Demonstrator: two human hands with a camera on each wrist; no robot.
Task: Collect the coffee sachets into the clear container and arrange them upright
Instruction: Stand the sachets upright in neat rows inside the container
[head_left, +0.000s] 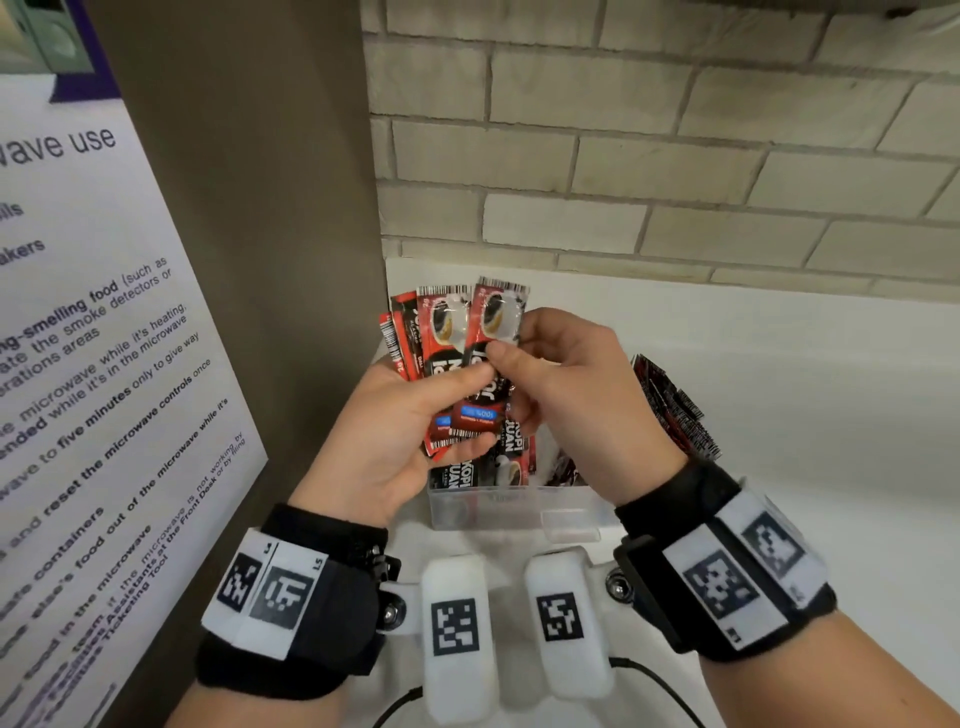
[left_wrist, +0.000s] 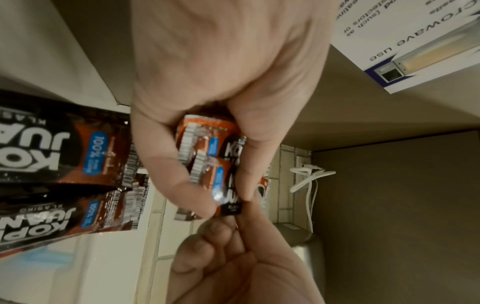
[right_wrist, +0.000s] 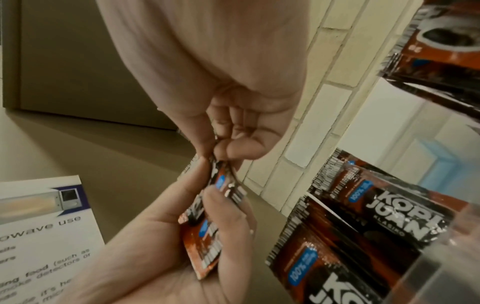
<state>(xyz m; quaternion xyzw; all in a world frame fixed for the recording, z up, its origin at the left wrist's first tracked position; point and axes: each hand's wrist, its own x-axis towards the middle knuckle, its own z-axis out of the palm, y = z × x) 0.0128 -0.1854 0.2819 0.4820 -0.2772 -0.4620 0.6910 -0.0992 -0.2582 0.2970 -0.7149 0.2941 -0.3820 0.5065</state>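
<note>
the left hand gripped a fan of red-and-black foil coffee sachets; the right hand pinched the rightmost, best squared flush before lowering into the clear plastic container.

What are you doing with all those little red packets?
A person is tidying coffee sachets. The left hand holds a fan of red-and-black foil sachets, and the right hand pinches the front one. Below them, a clear plastic container on the white counter already holds some sachets standing up. More lie piled to the right.
</note>
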